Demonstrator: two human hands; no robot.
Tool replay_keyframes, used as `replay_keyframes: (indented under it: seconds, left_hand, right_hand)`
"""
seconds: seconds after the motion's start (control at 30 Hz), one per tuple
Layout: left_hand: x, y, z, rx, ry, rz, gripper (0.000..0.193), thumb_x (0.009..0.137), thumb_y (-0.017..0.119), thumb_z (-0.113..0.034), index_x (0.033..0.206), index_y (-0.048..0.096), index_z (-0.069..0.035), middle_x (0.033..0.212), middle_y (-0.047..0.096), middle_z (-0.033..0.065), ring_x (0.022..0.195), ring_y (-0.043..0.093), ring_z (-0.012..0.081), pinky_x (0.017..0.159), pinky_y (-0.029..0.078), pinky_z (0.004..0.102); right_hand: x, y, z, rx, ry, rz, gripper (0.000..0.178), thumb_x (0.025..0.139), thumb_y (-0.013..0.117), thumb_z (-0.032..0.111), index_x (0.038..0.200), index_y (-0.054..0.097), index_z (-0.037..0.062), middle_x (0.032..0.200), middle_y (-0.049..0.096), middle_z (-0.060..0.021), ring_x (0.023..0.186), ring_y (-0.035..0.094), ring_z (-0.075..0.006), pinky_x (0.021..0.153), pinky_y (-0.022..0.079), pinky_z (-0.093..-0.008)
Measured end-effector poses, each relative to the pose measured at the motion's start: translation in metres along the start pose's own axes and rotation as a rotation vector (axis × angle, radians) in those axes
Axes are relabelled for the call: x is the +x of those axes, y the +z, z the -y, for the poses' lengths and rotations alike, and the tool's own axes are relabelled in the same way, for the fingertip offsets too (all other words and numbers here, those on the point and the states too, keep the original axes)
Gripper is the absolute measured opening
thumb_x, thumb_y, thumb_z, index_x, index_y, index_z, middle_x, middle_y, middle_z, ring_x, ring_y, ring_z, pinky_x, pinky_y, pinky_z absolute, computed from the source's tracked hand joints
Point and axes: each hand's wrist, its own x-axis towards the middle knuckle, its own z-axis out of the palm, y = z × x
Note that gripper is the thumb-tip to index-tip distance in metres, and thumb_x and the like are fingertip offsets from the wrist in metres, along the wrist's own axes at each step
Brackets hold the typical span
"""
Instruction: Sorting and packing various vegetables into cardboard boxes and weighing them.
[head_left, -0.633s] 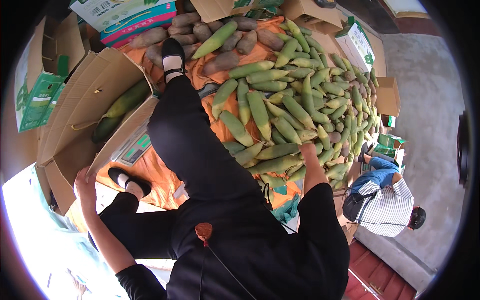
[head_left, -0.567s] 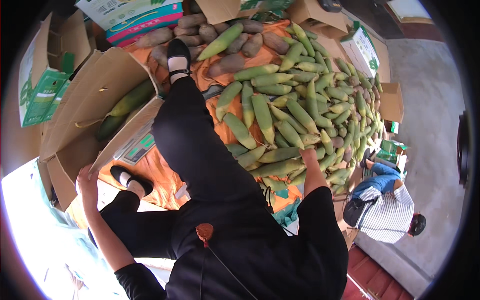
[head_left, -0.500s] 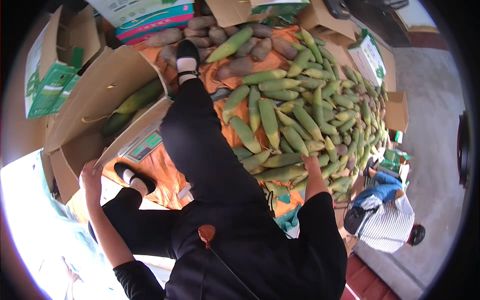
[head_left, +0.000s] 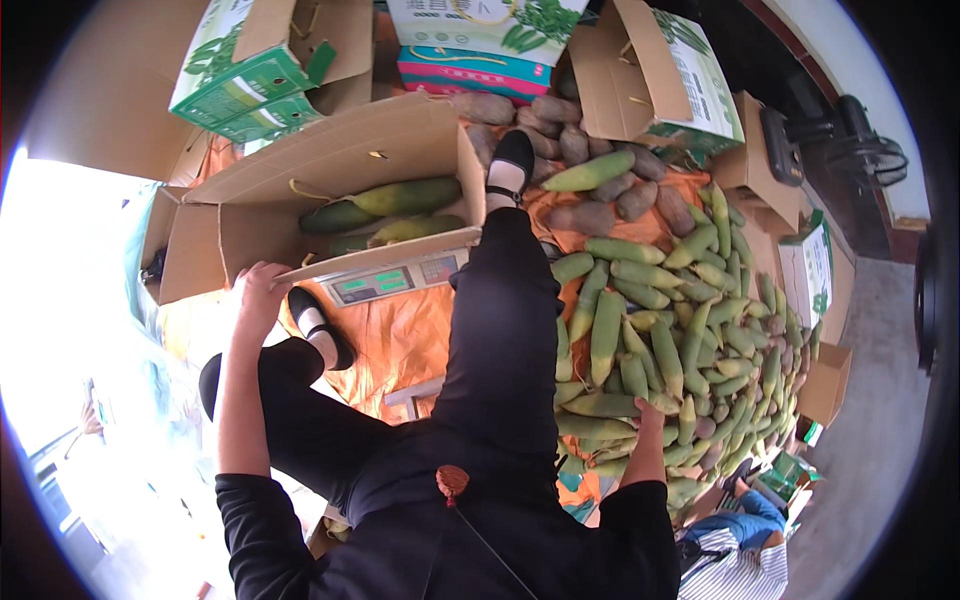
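Observation:
My left hand is closed on the near rim of an open cardboard box, at its left corner. Inside the box lie several long green radishes. The box rests on a digital scale with lit green displays. Over on the right, my right hand reaches down into a big heap of green radishes. Its fingers close at the pale end of one green radish, and part of the grip is hidden from view.
Purple-brown radishes lie on the orange sheet beyond my foot. Printed cartons stand at the back, with another open box beside them. A fan is at the far right. Another person in stripes works at the lower right.
The view has turned toward the left, bringing the box and its radishes further into sight. My left hand stays on the box rim, and my right hand stays at the radish heap.

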Motion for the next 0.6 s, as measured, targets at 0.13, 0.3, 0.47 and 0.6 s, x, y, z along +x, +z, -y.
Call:
replay_keyframes:
  seconds: [0.13,0.3,0.47,0.6]
  left_hand:
    - [-0.001,-0.001,0.001,0.018,-0.035,-0.001,0.020,0.072,0.064,-0.008,0.092,0.068,-0.006,0.091,0.063,0.0117,0.089,0.057,0.0322,0.082,0.045,0.0398]
    - [-0.002,-0.002,-0.001,0.024,-0.065,0.003,0.020,0.072,0.067,-0.007,0.092,0.069,-0.007,0.091,0.064,0.0103,0.090,0.057,0.0310,0.082,0.045,0.0392]
    - [-0.002,0.000,0.005,0.008,-0.031,-0.011,0.019,0.072,0.067,-0.005,0.091,0.069,-0.009,0.090,0.064,0.0090,0.088,0.056,0.0312,0.081,0.046,0.0395]
    - [-0.002,-0.013,-0.004,0.062,-0.145,0.104,0.020,0.075,0.067,-0.012,0.095,0.070,-0.012,0.094,0.063,0.0086,0.093,0.056,0.0304,0.085,0.046,0.0391]
  right_hand:
    - [-0.012,0.014,0.020,-0.023,-0.251,0.033,0.042,0.068,0.080,0.012,0.101,0.060,-0.0043,0.093,0.061,-0.0093,0.077,0.058,-0.0200,0.066,0.046,-0.0311]
    - [-0.040,0.031,0.044,-0.252,-0.565,0.110,0.058,0.058,0.083,0.010,0.105,0.055,-0.0063,0.094,0.061,-0.0107,0.085,0.058,-0.0198,0.077,0.046,-0.0315]
    - [-0.094,0.059,0.065,-0.485,-0.876,0.100,0.058,0.055,0.082,0.008,0.106,0.056,-0.0012,0.098,0.060,-0.0114,0.087,0.058,-0.0212,0.077,0.047,-0.0318]
    - [-0.138,0.055,0.118,-0.345,-0.919,0.215,0.053,0.062,0.076,-0.002,0.110,0.053,-0.0010,0.097,0.060,-0.0109,0.088,0.059,-0.0225,0.079,0.049,-0.0341]
